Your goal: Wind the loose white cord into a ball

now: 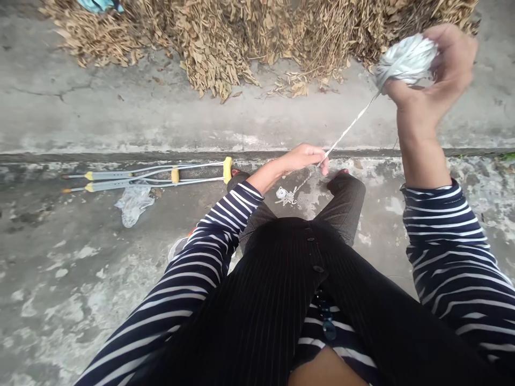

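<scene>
My right hand (446,75), raised at the upper right, grips a ball of white string (410,58), its fingers wrapped round one side. From the ball a taut white string (352,124) slants down to my left hand (306,158), which pinches it between the fingers over the ground in front of my legs. Below the left hand the string runs slack to a small loose heap of string (286,196) lying on the concrete between my feet.
A crutch (153,177) with yellow pads lies at the left, and a crumpled clear plastic bag (134,203) rests beside it. Dry brown leaves (217,48) cover the raised concrete ledge (120,118) ahead. Something blue (98,5) shows at the top left.
</scene>
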`<act>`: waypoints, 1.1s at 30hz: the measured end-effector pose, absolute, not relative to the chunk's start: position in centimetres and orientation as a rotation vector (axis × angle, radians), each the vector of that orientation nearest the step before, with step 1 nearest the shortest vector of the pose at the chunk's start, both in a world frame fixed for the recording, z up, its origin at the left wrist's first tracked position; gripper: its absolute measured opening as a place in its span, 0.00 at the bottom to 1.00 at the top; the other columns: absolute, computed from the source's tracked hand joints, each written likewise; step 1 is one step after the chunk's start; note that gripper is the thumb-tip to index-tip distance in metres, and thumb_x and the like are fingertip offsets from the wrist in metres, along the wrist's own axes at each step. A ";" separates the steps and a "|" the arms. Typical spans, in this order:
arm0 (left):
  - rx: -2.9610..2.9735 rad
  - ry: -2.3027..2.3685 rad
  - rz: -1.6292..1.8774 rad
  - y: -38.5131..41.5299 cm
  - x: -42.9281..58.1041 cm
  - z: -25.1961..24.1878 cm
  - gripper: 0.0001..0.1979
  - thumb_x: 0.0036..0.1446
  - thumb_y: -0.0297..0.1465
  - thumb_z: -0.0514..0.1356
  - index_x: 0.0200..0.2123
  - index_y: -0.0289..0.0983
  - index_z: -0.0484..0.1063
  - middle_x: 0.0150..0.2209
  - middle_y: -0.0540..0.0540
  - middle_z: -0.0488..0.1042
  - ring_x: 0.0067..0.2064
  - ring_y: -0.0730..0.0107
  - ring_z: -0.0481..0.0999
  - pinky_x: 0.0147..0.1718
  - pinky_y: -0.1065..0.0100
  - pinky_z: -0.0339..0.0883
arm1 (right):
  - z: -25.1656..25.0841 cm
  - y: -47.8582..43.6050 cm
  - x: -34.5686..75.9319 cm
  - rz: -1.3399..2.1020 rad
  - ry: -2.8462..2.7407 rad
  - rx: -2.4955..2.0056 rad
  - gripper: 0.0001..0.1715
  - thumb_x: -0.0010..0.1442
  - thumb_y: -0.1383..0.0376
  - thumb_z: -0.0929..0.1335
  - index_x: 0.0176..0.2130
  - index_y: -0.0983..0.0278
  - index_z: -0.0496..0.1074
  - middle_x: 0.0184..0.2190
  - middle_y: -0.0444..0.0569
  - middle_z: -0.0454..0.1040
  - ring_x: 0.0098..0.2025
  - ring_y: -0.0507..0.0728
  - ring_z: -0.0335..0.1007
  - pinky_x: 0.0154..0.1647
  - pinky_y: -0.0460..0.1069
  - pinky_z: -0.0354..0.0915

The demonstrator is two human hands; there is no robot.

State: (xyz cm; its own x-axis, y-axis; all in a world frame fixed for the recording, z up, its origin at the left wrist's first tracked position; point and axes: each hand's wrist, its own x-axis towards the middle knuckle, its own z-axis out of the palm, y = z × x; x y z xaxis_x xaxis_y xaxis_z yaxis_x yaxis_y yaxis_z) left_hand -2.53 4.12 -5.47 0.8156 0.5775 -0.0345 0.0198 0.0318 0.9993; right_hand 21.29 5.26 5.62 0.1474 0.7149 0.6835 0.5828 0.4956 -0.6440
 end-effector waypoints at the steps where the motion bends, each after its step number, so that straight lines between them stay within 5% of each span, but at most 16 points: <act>1: 1.493 0.499 0.457 4.0 -2.6 -5.2 0.13 0.67 0.34 0.59 0.31 0.33 0.76 0.30 0.45 0.81 0.40 0.71 0.82 0.52 0.63 0.70 | 5.4 5.4 21.3 -0.004 -1.597 -1.165 0.32 0.46 0.69 0.76 0.51 0.65 0.74 0.50 0.54 0.65 0.56 0.59 0.58 0.63 0.53 0.60; 4: 1.513 0.502 0.459 3.9 -3.0 -4.1 0.13 0.65 0.33 0.61 0.29 0.33 0.76 0.30 0.44 0.81 0.40 0.69 0.82 0.51 0.63 0.72 | 3.8 5.4 21.5 -0.138 -1.789 -1.229 0.29 0.51 0.65 0.78 0.53 0.65 0.77 0.48 0.56 0.66 0.55 0.61 0.59 0.62 0.57 0.60; 9: 1.491 0.558 0.468 4.5 -4.2 -2.5 0.12 0.64 0.30 0.60 0.29 0.32 0.76 0.29 0.43 0.80 0.42 0.65 0.83 0.51 0.61 0.73 | 0.2 3.6 22.3 0.274 -2.118 -1.581 0.30 0.54 0.69 0.75 0.57 0.61 0.76 0.59 0.54 0.65 0.59 0.62 0.60 0.65 0.61 0.59; 13: 1.502 0.539 0.444 5.1 -4.5 -1.4 0.13 0.64 0.28 0.56 0.28 0.31 0.76 0.28 0.43 0.79 0.41 0.67 0.82 0.51 0.62 0.73 | -1.7 2.4 22.9 0.480 -2.368 -1.492 0.28 0.52 0.63 0.75 0.54 0.62 0.78 0.57 0.53 0.69 0.55 0.64 0.68 0.60 0.62 0.66; 23: 1.564 0.643 0.437 6.2 -3.0 -2.6 0.13 0.60 0.27 0.60 0.24 0.32 0.77 0.24 0.46 0.78 0.34 0.71 0.79 0.49 0.64 0.71 | -1.3 -1.5 21.1 1.760 -1.689 -1.171 0.33 0.42 0.63 0.79 0.50 0.59 0.77 0.51 0.47 0.77 0.53 0.58 0.73 0.57 0.54 0.70; 29: 1.483 0.668 0.433 6.0 -2.6 -6.2 0.12 0.60 0.29 0.63 0.25 0.33 0.78 0.27 0.45 0.79 0.36 0.69 0.79 0.50 0.64 0.71 | -4.0 -3.0 19.7 1.752 -1.243 -1.082 0.49 0.37 0.67 0.79 0.58 0.58 0.69 0.48 0.48 0.76 0.44 0.55 0.74 0.41 0.48 0.71; 33: 1.379 0.683 0.490 5.1 -2.5 -8.0 0.09 0.60 0.31 0.64 0.29 0.33 0.80 0.33 0.44 0.82 0.39 0.69 0.80 0.51 0.64 0.70 | -3.3 -3.3 18.9 1.630 -1.225 -1.146 0.40 0.39 0.66 0.79 0.53 0.60 0.75 0.45 0.48 0.76 0.44 0.55 0.73 0.43 0.49 0.73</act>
State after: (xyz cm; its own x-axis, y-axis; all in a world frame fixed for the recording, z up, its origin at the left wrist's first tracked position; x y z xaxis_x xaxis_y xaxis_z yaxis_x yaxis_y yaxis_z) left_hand -2.48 5.07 -8.01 0.7170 0.6802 -0.1522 0.0744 0.1425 0.9870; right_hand 18.93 -3.35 -3.31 -0.2879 0.9361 -0.2021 -0.0667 -0.2301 -0.9709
